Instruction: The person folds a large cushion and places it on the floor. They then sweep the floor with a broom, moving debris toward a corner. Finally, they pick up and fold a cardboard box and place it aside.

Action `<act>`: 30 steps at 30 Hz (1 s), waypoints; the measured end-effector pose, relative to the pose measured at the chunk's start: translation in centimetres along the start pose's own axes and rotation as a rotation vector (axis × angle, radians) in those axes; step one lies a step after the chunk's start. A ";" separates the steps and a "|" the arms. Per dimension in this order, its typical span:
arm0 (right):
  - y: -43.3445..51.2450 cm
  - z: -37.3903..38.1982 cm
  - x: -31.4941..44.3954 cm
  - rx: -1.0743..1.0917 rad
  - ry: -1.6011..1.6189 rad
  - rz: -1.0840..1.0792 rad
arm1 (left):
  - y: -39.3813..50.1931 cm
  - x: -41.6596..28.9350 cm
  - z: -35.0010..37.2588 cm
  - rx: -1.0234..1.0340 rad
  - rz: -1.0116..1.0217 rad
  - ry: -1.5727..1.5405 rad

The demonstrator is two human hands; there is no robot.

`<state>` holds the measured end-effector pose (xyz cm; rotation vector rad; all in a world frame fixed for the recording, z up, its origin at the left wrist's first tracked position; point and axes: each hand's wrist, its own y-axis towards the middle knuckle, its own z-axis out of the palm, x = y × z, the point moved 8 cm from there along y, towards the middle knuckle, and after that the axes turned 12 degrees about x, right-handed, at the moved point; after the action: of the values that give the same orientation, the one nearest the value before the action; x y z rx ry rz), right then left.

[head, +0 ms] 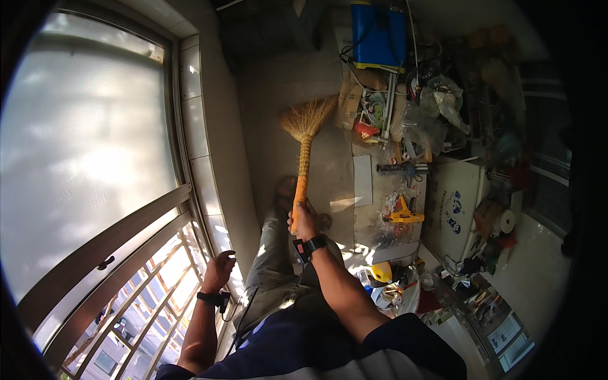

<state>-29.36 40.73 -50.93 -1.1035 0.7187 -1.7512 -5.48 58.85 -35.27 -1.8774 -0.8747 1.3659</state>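
Note:
My right hand (305, 221) grips the orange lower end of a straw hand broom (304, 164). The broom points away from me, and its bristles (311, 115) fan out over the grey floor (266, 85). To the left, my left hand (218, 271) hangs beside the tiled window ledge (209, 185), loosely curled with nothing in it. Whether it touches the ledge cannot be told. Both wrists wear black straps with small devices. Below the broom handle, my shoe (286, 187) shows partly in shadow.
A frosted sliding window (95, 123) and metal bars (142, 304) line the left side. To the right lie a blue backpack sprayer (379, 38), plastic bags (444, 102), a yellow tool (404, 212), a white panel (362, 179) and a white box (451, 204). A yellow container (381, 272) lies nearer me.

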 end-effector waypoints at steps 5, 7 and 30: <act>-0.2 2.9 4.4 0.083 -0.157 0.020 | 0.2 0.4 0.0 -0.002 -0.016 -0.050; 4.5 2.6 6.5 0.174 -0.185 0.028 | 0.3 0.9 0.0 -0.014 0.001 0.017; -38.2 -30.6 -5.6 -0.034 -0.777 -0.023 | -5.9 16.5 8.2 0.156 0.058 0.338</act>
<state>-70.84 61.66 -34.65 -1.6659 0.2483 -1.1717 -10.30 76.58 -41.27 -1.9469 -0.5324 1.0714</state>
